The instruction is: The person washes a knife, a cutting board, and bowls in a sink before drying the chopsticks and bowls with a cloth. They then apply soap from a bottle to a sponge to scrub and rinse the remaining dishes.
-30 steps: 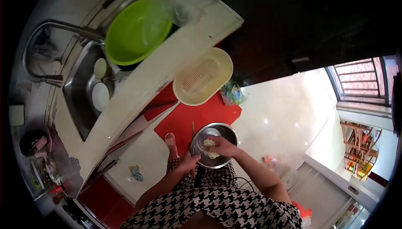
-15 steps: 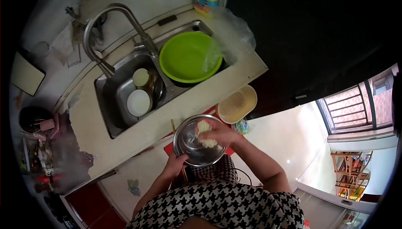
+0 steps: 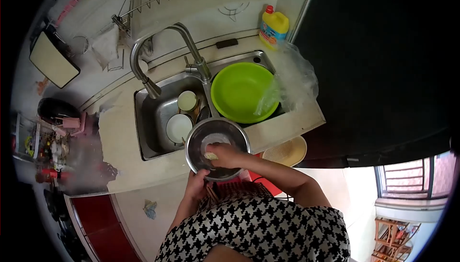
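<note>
A chipped counter [image 3: 120,139] surrounds the sink [image 3: 148,135], centre left, pale floor [image 3: 160,197] below. The left hand [image 3: 195,184] pinches a metal bowl [image 3: 195,149], the right hand [image 3: 225,156] pale dough [image 3: 211,156].

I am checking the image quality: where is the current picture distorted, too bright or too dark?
Head view: the lower edge of the dark panel curves, suggesting lens distortion; head view: the floor near the window almost washed out; head view: the dark panel nearly black.
</note>
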Available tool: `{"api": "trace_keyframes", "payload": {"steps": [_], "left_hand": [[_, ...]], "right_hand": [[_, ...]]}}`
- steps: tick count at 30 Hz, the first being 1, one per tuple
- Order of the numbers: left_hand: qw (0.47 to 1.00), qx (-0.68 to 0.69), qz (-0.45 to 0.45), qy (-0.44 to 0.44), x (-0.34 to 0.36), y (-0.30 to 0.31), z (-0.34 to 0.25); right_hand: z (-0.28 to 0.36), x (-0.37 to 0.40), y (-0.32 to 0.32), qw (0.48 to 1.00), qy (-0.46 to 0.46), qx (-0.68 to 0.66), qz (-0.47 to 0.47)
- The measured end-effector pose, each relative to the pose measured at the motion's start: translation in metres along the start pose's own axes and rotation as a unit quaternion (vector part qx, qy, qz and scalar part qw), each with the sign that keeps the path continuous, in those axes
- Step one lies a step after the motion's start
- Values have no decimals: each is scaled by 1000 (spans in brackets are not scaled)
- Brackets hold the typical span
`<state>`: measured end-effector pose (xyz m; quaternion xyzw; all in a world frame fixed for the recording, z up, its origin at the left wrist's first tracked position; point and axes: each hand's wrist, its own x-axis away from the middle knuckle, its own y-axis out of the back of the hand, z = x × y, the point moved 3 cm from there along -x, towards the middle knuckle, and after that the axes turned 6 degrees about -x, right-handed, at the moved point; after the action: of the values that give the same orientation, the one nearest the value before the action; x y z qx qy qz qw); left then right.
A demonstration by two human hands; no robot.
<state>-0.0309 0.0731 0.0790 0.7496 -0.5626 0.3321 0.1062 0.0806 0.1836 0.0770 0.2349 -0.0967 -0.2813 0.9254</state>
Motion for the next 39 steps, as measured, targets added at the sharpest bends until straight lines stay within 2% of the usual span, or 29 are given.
{"api": "trace_keyframes", "payload": {"steps": [2,4,10,11,14,15,18,20,22,23,26,27,31,34,38,39], "left_hand": [[999,-5,-33,-2,-7,-9,-13],[1000,6,-9,-20,-15,-15,-20],[997,52,-43,-44,-27,-26,-28],[996,53,-54,-38,-31,-21,-25],[994,76,-83,5,-23,-25,-40],[991,116,-66,1,-30,-19,-33],[986,155,-53,26,-34,-4,-28],[981,170,-83,34,-24,5,-38],[973,205,-95,40,-16,26,-40],[971,220,-92,30,-11,40,-40],[975,189,-113,14,6,72,-45],[979,184,-91,2,14,81,-48],[959,262,-106,-16,42,126,-55],[941,301,-125,-91,67,179,-52],[940,232,-221,-116,112,289,-29],[931,252,-226,-138,132,314,-26]], "right_hand": [[-5,-7,15,999,-11,37,4],[4,-12,34,998,-17,63,13],[7,-19,62,975,84,204,-3],[6,-22,66,970,83,228,-13],[19,-30,85,982,-10,184,35],[29,-32,89,974,-13,221,48],[34,-31,83,970,139,197,-18],[50,-33,78,959,193,202,51],[79,-29,78,923,246,268,124],[75,-32,67,898,283,312,126],[78,-50,38,870,336,347,96],[91,-55,31,861,366,342,81],[124,-88,-2,876,389,275,80],[148,-120,-32,889,362,268,84],[186,-169,-98,888,346,284,109],[201,-182,-117,892,343,274,109]]}}
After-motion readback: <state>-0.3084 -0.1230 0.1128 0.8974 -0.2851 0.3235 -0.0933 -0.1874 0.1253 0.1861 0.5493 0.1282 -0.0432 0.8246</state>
